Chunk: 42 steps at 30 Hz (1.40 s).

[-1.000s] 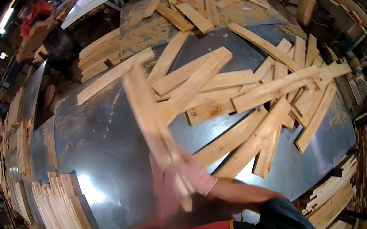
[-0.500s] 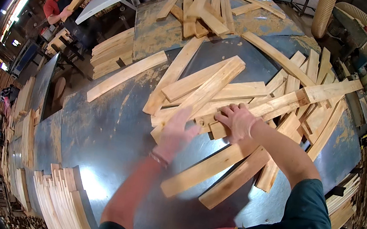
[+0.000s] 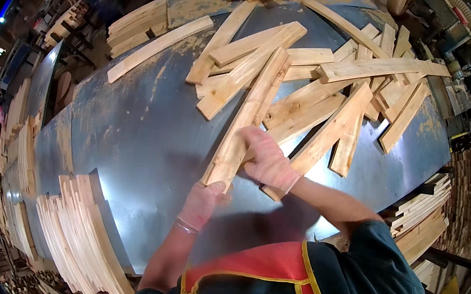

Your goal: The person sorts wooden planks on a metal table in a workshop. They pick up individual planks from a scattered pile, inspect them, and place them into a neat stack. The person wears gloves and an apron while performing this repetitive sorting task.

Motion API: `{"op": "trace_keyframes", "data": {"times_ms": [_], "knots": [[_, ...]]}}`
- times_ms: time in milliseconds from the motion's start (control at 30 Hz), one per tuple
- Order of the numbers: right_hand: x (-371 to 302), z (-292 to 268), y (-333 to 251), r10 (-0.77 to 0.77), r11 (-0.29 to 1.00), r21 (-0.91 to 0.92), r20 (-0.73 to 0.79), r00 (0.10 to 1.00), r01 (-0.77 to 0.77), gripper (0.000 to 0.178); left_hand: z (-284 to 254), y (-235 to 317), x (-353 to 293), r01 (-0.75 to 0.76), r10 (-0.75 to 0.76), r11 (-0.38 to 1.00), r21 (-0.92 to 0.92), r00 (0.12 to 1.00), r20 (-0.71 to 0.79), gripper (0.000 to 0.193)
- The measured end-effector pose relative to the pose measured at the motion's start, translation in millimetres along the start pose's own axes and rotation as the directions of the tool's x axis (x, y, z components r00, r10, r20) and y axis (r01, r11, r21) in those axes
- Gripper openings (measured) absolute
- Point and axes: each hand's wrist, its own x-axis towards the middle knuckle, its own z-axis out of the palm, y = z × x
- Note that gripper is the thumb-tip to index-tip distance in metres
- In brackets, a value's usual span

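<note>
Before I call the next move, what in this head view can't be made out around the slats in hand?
- Near end of the held wooden slats: covered by the left hand.
- Right hand fingers: slightly motion-blurred, so the grip is uncertain.
- How many slats are held: edges merge, two at least.
- Slat stack at lower left: its far end runs into the dark fisheye rim.
- Metal table near edge: hidden by the person's torso.

Pale, raw wooden slats point(image 3: 246, 118) are lying matt on a glossy, scuffed sheet-metal worktop point(image 3: 131, 150), sawdust clinging.
</note>
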Motion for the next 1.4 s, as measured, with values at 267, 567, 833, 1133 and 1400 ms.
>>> {"op": "trace_keyframes", "data": {"times_ms": [267,567,833,1133,1400], "knots": [[-87,80,-38,0.516,-0.072,0.882,0.433,0.739,-0.466,0.087,-21,-100,-39,-0.316,0.196,0.813,0.489,0.939,0.281,0.033],[112,-39,-27,0.215,0.655,0.727,0.085,0.973,-0.208,0.064,-28,-77,-53,-0.099,0.1,0.995,-0.018,0.969,0.226,0.048],[233,-145,142,0.111,0.968,-0.194,-0.236,0.965,-0.159,0.096,27,9,-28,-0.338,0.274,0.875,0.348,0.936,0.218,0.037],[95,-87,138,0.156,0.705,-0.643,0.553,0.819,0.3,0.091,24,27,29,-0.406,0.722,-0.008,0.914,0.63,0.286,0.088],[-22,0,11,-0.396,0.877,-0.289,0.015,0.918,0.383,0.052,16,-1,23,-0.103,0.136,0.455,0.884,0.99,0.044,0.087]]}}
